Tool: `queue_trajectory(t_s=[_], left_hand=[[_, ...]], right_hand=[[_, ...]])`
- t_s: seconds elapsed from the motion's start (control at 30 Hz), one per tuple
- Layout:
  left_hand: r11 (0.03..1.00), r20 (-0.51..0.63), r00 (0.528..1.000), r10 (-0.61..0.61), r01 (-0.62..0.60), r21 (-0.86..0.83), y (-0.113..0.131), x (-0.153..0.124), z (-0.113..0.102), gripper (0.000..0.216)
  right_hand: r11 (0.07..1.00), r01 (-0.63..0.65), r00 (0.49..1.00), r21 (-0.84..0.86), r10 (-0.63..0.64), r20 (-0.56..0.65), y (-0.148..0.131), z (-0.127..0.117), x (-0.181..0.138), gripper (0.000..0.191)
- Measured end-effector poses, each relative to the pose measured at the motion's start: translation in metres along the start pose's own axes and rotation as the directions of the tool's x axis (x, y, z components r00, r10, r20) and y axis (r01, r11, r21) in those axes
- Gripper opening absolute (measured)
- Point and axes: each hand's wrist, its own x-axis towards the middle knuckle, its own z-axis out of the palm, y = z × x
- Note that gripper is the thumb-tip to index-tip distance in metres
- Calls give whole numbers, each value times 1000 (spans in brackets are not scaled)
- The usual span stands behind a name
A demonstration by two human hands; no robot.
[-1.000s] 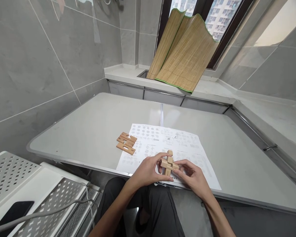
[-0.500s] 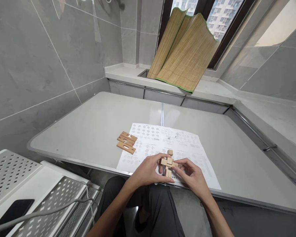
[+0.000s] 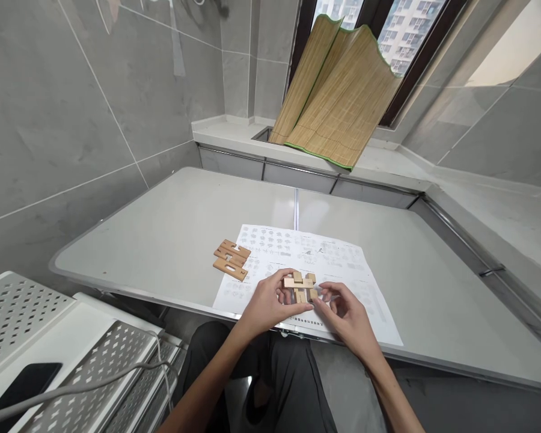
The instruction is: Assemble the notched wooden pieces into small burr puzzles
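A pale wooden burr puzzle [image 3: 303,283] of crossed, interlocking bars is held just above the printed sheet. My left hand [image 3: 270,304] grips it from the left, thumb along the near side and fingers around the far side. At its right end, my right hand [image 3: 345,310] has its thumb and fingertips on a block; the exact contact is partly hidden. Under both hands lies the white sheet [image 3: 351,264] with rows of small grey diagrams. Left of the puzzle, several brown wooden plates [image 3: 231,260] with cut-out slots overlap the sheet's edge.
The grey table [image 3: 162,228] has a seam in the middle and its near edge at my lap. A white perforated rack [image 3: 22,319] with a dark phone [image 3: 24,391] and a cable [image 3: 99,377] stands at lower left. A bamboo mat [image 3: 342,96] leans by the window.
The puzzle has been turned in my hands, so its bars now lie more crosswise. It and my left hand have shifted slightly left and away from me; my right fingers have changed position.
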Motion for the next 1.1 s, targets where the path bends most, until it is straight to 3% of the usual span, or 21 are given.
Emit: queue_trajectory(t_s=[0.2,0.4,0.63,0.9,1.0,1.1], left_hand=[[1000,-31,1000,1,-2,-6,0,0,1,72],[999,-68,997,20,-22,-33,-4,1,1,74],[999,-85,996,22,-24,-29,-5,1,1,72],[998,-47,999,25,-28,-55,-1,1,0,68],[996,-31,999,37,-40,-85,0,0,-1,67],[994,-22,999,46,-48,-99,0,-1,-2,69]], right_hand=[[975,136,991,-174,-131,41,6,10,2,37],[971,137,990,-193,-132,43,0,11,1,31],[996,-47,999,82,44,32,0,-1,0,40],[919,-177,981,353,136,137,4,-14,2,39],[880,-253,956,402,164,243,-2,-26,4,50],[844,-384,875,374,204,439,-11,-41,10,61]])
